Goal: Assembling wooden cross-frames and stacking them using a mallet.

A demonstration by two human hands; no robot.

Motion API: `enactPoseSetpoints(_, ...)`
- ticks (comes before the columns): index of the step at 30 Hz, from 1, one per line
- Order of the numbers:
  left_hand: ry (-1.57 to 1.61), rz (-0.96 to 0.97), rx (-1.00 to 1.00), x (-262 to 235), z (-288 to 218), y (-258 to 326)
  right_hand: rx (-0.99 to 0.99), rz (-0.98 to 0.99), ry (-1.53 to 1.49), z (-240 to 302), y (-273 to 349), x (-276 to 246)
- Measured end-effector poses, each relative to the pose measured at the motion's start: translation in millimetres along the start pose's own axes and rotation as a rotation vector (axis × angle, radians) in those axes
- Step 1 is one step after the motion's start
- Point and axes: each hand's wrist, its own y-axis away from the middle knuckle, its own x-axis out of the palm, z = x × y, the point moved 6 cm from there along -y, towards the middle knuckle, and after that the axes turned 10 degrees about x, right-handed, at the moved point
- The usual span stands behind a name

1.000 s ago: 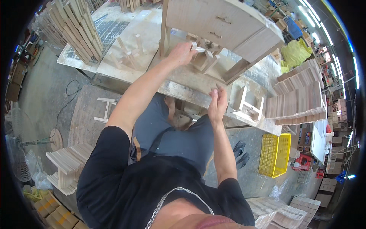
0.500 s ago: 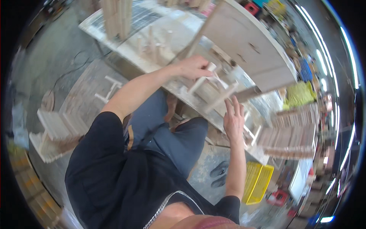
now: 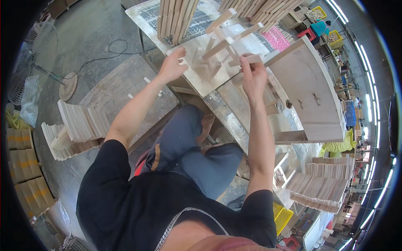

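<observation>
My right hand (image 3: pixel 253 75) is raised over the workbench (image 3: pixel 222 98) and grips a pale wooden frame piece (image 3: pixel 228 42) made of joined sticks, held tilted above the bench. My left hand (image 3: pixel 172 65) hovers with fingers spread at the bench's near edge, beside a small wooden block (image 3: pixel 183 62); I cannot tell whether it touches it. To the right of my right hand a wooden panel with small knobs (image 3: pixel 310 92), part of a small furniture piece, leans on the bench.
Stacks of wooden slats stand at the back of the bench (image 3: pixel 176 16) and lie on the floor at left (image 3: pixel 77 125) and lower right (image 3: pixel 322 184). A standing fan (image 3: pixel 37 75), cardboard boxes (image 3: pixel 25 167) and a yellow crate (image 3: pixel 282 215) surround my seat.
My view has swung left. My left hand let go of the frame piece and moved to the bench edge. My right hand rose from below the bench and took hold of the frame.
</observation>
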Motion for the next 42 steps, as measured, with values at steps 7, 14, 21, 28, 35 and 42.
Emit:
enactPoseSetpoints(7, -0.181, 0.131, 0.122, 20.5, -2.9, -4.2, 0.146, 0.086, 0.134, -76.5, -10.8, 50.1)
enactPoseSetpoints(14, -0.221, 0.25, 0.041, 35.0, 7.8, -26.3, 0.002, 0.121, 0.34, -102.2, 44.4, 86.7)
enactPoseSetpoints(21, -0.219, 0.177, -0.059, 39.2, 12.6, -28.1, 0.298, -0.106, 0.405, -112.3, 41.9, 111.0)
enactPoseSetpoints(28, -0.221, 0.302, 0.087, 36.4, 7.2, -18.0, 0.295, -0.085, 0.291, -111.7, 68.1, 115.8)
enactPoseSetpoints(35, -0.494, -0.03, -0.028, 71.9, 25.0, -12.6, 0.52, -0.115, 0.246, -127.1, 64.8, 117.5)
enactPoseSetpoints(42, -0.347, -0.075, 0.091, 60.2, 58.1, -36.4, 0.016, -0.061, 0.366, -61.2, 132.0, 37.5)
